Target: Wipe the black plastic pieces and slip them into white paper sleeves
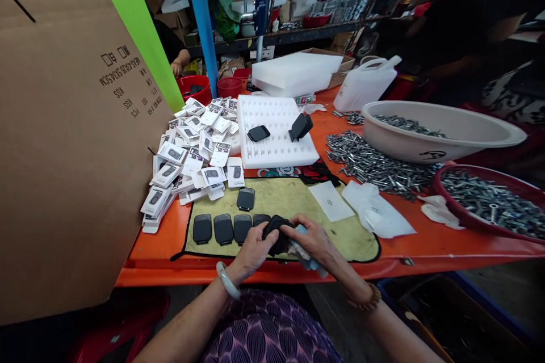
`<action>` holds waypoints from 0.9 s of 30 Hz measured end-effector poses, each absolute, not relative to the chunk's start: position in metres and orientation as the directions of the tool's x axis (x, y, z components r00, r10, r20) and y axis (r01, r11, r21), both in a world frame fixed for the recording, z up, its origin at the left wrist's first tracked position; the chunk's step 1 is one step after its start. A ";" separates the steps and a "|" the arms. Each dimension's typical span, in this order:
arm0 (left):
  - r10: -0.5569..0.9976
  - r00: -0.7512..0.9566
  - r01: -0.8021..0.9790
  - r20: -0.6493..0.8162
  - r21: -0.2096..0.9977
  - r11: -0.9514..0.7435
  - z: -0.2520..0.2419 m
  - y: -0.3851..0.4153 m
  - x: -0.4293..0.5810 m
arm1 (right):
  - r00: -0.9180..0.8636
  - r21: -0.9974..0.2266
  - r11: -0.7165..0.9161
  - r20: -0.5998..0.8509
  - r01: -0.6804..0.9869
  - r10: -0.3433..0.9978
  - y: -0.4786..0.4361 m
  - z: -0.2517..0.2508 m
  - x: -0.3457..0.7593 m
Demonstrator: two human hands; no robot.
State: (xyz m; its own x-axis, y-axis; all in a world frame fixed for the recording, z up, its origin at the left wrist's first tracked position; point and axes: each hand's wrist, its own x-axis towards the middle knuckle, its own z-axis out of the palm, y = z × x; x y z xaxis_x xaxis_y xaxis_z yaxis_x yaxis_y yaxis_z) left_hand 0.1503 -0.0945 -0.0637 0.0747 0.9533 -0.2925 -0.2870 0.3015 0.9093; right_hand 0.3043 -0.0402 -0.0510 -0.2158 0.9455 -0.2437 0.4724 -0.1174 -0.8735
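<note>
My left hand (pixel 252 250) grips a flat black rounded case (pixel 276 232) just above the front of the yellow mat (pixel 349 241). A crumpled bluish-white cloth (pixel 307 258) is bunched in my right hand (pixel 314 239), whose fingers also press on the right side of that case. Left of my hands, several similar black cases (pixel 223 229) lie in a row on the mat, and one more case (pixel 246 198) lies behind them. Beyond the mat, two black pieces (pixel 259 134) rest on a white slotted foam tray (pixel 279 153), the right one tilted up.
Small white printed boxes (pixel 196 159) are heaped at the left beside a tall cardboard box (pixel 63 142). Thin white sheets (pixel 330 201) lie on the mat's right. Metal pins (pixel 374 164) are piled near a cream basin (pixel 426 144) and a red basin (pixel 451 204). Other people stand behind.
</note>
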 end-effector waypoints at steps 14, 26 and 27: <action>0.916 -0.180 -0.250 -0.358 0.917 0.310 -0.066 -0.017 0.160 | -0.004 -0.933 -0.339 -0.342 0.121 0.940 -0.003 -0.068 0.313; 0.887 0.119 -0.455 -0.446 0.769 0.448 -0.051 -0.019 0.186 | 0.078 -0.735 0.224 0.352 0.640 0.933 0.059 -0.077 0.293; 0.907 0.067 -0.333 -0.415 0.848 0.413 -0.053 -0.016 0.183 | 0.084 -0.758 0.174 0.288 0.629 0.954 0.069 -0.079 0.300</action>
State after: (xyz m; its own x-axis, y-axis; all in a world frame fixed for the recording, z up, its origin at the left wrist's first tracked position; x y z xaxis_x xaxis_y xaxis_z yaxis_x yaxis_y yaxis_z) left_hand 0.1827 -0.0156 -0.0535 0.0669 0.9073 -0.4152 -0.3334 0.4125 0.8478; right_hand 0.3003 0.0689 -0.0795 0.0836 0.9540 0.2879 0.6285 0.1738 -0.7581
